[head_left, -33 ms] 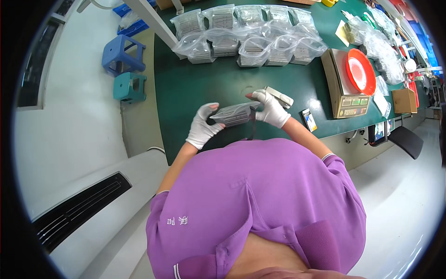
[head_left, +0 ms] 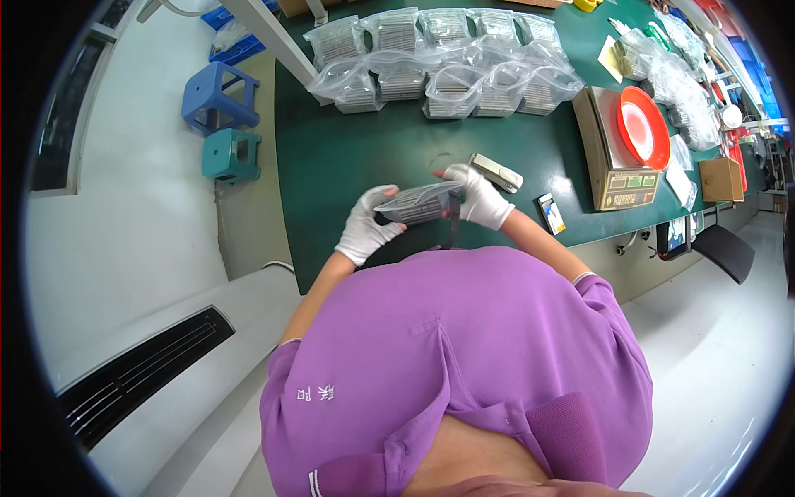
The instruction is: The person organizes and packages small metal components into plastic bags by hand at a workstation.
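A clear plastic bag of stacked thin dark-grey pieces (head_left: 416, 206) is held near the table's front edge, between my two hands. White fingerless-style gloves cover both hands, with bare fingertips showing. My left hand (head_left: 367, 225) grips the bag's left end, thumb on the near side. At the other end, my right hand (head_left: 479, 199) holds the right side, its fingers curled over the far edge. A dark strip (head_left: 453, 222) hangs down beside the right hand. Just beyond that hand lies a pale, elongated device (head_left: 498, 172) with rounded ends.
Two rows of similar filled bags (head_left: 447, 70) stand along the back of the green table (head_left: 331, 149). To the right is a scale (head_left: 598, 153) bearing a red tray (head_left: 665, 132). A small box (head_left: 551, 214) lies nearer. Stools (head_left: 220, 98) stand left of the table.
My left hand has shifted slightly right, its fingers closer around the bag's end. My right hand has moved a little left and down against the bag.
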Motion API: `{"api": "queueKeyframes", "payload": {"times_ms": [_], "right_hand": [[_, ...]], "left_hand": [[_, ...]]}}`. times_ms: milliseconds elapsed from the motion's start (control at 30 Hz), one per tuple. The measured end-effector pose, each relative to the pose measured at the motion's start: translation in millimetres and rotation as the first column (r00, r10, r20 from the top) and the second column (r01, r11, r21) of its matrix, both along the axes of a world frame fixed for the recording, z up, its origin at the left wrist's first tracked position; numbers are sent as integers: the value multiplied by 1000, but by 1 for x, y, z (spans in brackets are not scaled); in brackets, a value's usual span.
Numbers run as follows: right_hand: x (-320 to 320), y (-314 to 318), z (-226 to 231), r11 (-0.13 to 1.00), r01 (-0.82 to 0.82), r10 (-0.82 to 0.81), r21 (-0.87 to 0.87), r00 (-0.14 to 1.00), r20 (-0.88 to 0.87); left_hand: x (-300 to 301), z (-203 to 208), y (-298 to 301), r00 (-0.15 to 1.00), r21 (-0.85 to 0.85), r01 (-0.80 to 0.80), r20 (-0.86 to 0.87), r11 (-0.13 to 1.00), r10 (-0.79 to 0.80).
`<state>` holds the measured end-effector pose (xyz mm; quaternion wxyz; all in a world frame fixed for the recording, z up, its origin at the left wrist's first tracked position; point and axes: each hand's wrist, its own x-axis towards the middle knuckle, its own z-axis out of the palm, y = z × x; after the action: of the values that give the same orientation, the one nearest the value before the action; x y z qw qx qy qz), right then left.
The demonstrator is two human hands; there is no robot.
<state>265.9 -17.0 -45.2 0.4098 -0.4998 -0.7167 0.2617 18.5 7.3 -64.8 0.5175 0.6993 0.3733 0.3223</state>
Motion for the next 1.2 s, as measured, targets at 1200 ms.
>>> {"api": "queueKeyframes", "payload": {"times_ms": [1200], "right_hand": [[-13,-26,-54,701,61,-378,-711,877,-297]], "left_hand": [[45,4,50,830,-557,147,-380,818,-407]]}}
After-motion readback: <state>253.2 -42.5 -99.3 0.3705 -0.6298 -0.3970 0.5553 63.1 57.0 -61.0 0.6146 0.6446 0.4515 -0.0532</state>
